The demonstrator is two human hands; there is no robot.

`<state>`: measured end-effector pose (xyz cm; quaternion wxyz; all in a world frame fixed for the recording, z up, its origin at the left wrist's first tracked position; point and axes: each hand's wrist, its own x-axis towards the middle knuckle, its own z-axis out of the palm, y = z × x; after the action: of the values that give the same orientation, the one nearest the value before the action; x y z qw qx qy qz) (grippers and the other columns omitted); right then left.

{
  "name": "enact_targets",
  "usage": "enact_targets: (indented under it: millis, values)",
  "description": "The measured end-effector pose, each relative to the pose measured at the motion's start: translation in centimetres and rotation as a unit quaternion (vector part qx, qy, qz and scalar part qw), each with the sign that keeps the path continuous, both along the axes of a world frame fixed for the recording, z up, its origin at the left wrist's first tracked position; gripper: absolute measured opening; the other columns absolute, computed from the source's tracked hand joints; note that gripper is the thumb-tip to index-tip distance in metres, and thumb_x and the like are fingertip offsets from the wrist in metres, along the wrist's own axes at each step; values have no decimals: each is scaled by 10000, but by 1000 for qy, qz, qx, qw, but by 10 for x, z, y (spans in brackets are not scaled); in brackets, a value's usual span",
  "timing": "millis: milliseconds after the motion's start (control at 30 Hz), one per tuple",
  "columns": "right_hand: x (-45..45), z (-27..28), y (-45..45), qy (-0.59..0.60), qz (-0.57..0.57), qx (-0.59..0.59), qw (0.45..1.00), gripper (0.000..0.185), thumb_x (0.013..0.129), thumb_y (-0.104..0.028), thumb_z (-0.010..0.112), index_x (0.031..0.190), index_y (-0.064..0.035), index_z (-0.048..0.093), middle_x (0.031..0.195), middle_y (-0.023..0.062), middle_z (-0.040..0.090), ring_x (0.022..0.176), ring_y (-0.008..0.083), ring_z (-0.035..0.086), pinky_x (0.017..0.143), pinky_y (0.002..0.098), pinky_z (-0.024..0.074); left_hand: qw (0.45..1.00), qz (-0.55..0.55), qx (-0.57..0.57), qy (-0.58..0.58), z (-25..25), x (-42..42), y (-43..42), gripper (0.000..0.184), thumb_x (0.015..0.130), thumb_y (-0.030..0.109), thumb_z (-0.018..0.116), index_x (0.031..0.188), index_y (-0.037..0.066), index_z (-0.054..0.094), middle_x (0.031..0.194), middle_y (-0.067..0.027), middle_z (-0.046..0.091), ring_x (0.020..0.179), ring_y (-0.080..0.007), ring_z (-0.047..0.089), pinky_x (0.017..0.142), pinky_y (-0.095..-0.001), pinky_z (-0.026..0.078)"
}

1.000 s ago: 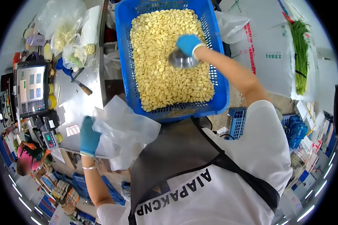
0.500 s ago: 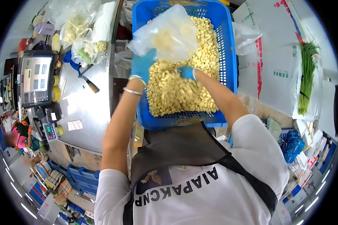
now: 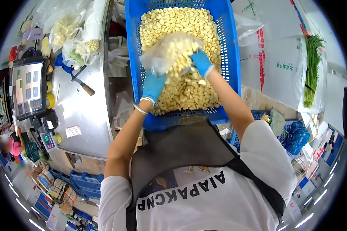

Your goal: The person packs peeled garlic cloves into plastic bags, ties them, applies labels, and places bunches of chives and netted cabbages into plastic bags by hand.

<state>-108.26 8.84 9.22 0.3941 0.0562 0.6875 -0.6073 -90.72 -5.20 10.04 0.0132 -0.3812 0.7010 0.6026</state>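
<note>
The left hand (image 3: 153, 86), in a blue glove, has its fingers closed on the clear plastic bag (image 3: 164, 56), gripping it near its lower left side. The bag, with pale cloves inside, is over the blue basket (image 3: 132, 50), above the loose cloves (image 3: 189, 96) that fill much of it. The right hand (image 3: 201, 63), gloved in blue too, is just beside the bag's right side, its fingers grasping a metal scoop (image 3: 186, 70); only a small part of the scoop shows, and its far edge is blurred among the cloves. A bracelet (image 3: 140, 110) circles the left wrist. To the left of the basket is a metal table (image 3: 92, 134) with a knife (image 3: 83, 86), a printed label (image 3: 73, 131) and filled bags (image 3: 75, 52) on it. A screen (image 3: 28, 88) and a scale (image 3: 49, 141) are at its far left side. On the right, green stalks (image 3: 313, 71) lie beside a white board (image 3: 279, 61), bound by a dark band. A person (image 3: 15, 145) in pink is well apart, at the far left.
</note>
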Motion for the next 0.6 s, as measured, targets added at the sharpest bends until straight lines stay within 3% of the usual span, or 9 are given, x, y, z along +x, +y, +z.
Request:
enact_targets:
  millis: [33, 67, 133, 233, 333, 400, 467, 533, 600]
  values:
    - [-7, -34, -17, 167, 21, 66, 983, 450, 839, -67, 540, 1277, -3, 455, 1052, 154, 617, 899, 217, 613, 741, 307, 507, 993, 52, 97, 36, 13, -2, 10, 312, 898, 173, 616, 1106, -42, 525, 910, -101, 642, 800, -219, 669, 638, -323, 519]
    - [-3, -22, -35, 302, 43, 130, 944, 510, 809, -8, 530, 1311, -49, 446, 1142, 161, 604, 991, 271, 609, 829, 340, 502, 973, 103, 192, 72, 23, -5, 15, 310, 904, 187, 613, 1103, -37, 535, 897, -96, 643, 800, -204, 671, 628, -314, 520]
    - [2, -4, -49, 610, 141, 228, 746, 538, 788, 59, 496, 1303, -97, 492, 1192, 150, 592, 1049, 309, 593, 867, 371, 502, 978, 121, 145, 92, 28, -10, 10, 328, 906, 239, 635, 1091, -24, 569, 934, -82, 643, 797, -168, 666, 608, -276, 513]
    - [11, 57, -27, 691, 175, 132, 689, 550, 771, 109, 474, 1267, -116, 549, 1202, 121, 597, 1092, 329, 574, 904, 391, 491, 969, 185, 124, 105, 47, -12, -2, 372, 896, 286, 665, 1103, -16, 601, 942, -66, 651, 771, -151, 646, 621, -243, 492]
    - [2, 78, 14, 682, 6, 121, 722, 590, 727, 148, 478, 1229, -140, 591, 1179, 110, 608, 1082, 313, 583, 901, 375, 494, 971, 188, 107, 103, 40, 1, -10, 385, 906, 286, 652, 1129, -25, 607, 964, -80, 661, 781, -148, 644, 641, -253, 494]
    - [0, 42, 57, 593, 129, 277, 745, 600, 733, 117, 491, 1253, -173, 573, 1180, 117, 593, 1101, 337, 562, 882, 393, 500, 981, 172, -6, 89, 28, 7, -10, 359, 907, 288, 652, 1086, -23, 642, 928, -77, 674, 768, -128, 627, 654, -270, 484]
    - [9, -20, 92, 445, 342, 365, 742, 548, 765, 91, 471, 1245, -150, 577, 1171, 136, 603, 1094, 336, 568, 871, 403, 500, 978, 150, -132, 61, 47, 7, -1, 333, 904, 280, 657, 1043, -23, 659, 886, -69, 676, 752, -112, 609, 663, -277, 481]
    - [18, -33, 94, 398, 362, 293, 790, 456, 805, 17, 478, 1221, -135, 585, 1137, 140, 628, 1038, 354, 589, 874, 417, 497, 959, 184, -196, 86, 60, 3, 5, 268, 904, 211, 650, 1003, -37, 664, 837, -61, 674, 741, -94, 581, 682, -275, 477]
    - [21, -67, 88, 294, 438, 312, 790, 421, 842, -44, 482, 1251, -104, 563, 1166, 145, 624, 964, 324, 611, 829, 400, 503, 947, 216, -209, 108, 66, 2, 6, 237, 904, 172, 641, 990, -48, 660, 826, -47, 670, 732, -97, 580, 690, -270, 479]
